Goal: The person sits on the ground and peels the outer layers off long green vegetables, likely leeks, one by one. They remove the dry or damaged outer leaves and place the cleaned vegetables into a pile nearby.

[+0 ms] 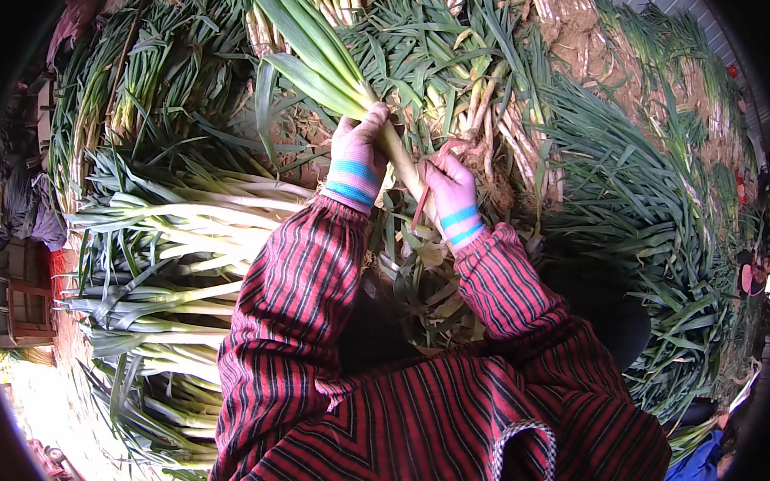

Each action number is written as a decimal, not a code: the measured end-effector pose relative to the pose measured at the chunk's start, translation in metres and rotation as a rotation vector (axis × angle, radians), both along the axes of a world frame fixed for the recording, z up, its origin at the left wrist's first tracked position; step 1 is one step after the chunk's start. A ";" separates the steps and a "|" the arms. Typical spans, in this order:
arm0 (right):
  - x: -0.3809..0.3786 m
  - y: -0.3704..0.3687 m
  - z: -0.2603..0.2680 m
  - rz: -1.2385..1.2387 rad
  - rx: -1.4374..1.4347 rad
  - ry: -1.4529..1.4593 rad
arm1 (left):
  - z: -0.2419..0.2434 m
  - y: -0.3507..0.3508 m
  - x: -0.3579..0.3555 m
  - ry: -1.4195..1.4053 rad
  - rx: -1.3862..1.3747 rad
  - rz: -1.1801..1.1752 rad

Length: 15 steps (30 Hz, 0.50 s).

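Observation:
My left hand (359, 144), in a pale work glove with blue bands at the cuff, is closed around the stem of a large green onion (390, 145). Its long green leaves (313, 48) point up and away, and the pale lower stem runs down toward my right wrist. In a matching glove, my right hand (450, 185) pinches a thin reddish strip (420, 207), which looks like outer skin, beside the lower stem. The root end is hidden behind my right hand and sleeve. Below both hands lie loose leaves and peelings (430, 284).
Pale-stemmed green onions (208, 240) are piled at left. Unpeeled ones with soil on their roots (490, 130) lie ahead, and a long leafy heap (638, 207) runs along the right. A wooden frame (31, 311) is at far left; blue cloth (697, 462) shows at lower right.

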State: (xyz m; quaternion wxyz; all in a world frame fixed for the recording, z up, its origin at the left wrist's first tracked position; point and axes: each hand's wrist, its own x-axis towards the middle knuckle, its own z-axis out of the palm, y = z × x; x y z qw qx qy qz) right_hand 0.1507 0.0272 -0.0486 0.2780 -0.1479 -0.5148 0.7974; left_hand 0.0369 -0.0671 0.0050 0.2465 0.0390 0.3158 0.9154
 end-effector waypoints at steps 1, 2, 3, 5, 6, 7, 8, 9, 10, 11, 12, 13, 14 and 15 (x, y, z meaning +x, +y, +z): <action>0.001 -0.002 0.006 -0.030 0.076 -0.008 | 0.000 0.000 0.001 0.000 -0.025 0.001; 0.003 0.003 0.009 -0.021 0.211 -0.138 | 0.000 0.000 0.002 -0.001 -0.051 0.002; 0.003 0.001 0.019 -0.035 0.390 -0.196 | 0.005 0.000 0.005 0.000 -0.079 0.000; 0.003 -0.004 0.040 -0.072 0.754 -0.320 | 0.007 0.001 0.009 0.005 -0.071 0.019; 0.003 -0.003 0.042 -0.082 0.737 -0.335 | 0.005 0.000 0.007 0.010 -0.059 0.020; 0.000 0.001 0.035 -0.060 0.593 -0.284 | 0.006 0.001 0.006 0.017 -0.051 0.023; -0.005 0.007 0.022 -0.039 0.450 -0.232 | 0.006 0.002 0.007 0.005 -0.042 0.039; -0.010 0.013 0.005 -0.017 0.308 -0.182 | 0.007 0.002 0.007 -0.005 -0.036 0.037; -0.010 0.018 0.002 0.055 0.189 -0.187 | 0.006 0.002 0.007 -0.015 -0.031 0.037; -0.006 0.022 -0.002 0.155 0.091 -0.223 | 0.005 0.002 0.007 -0.024 -0.025 0.037; -0.001 0.018 0.015 0.259 -0.008 -0.257 | 0.001 0.000 0.006 0.001 0.002 0.007; 0.003 0.016 0.026 0.361 -0.107 -0.289 | -0.006 -0.001 0.003 0.027 0.030 -0.023; 0.002 0.021 0.012 0.277 0.003 -0.342 | -0.011 -0.003 0.000 0.052 0.057 -0.054; 0.004 0.026 0.002 0.278 -0.131 -0.270 | -0.014 0.000 -0.005 0.075 0.066 -0.079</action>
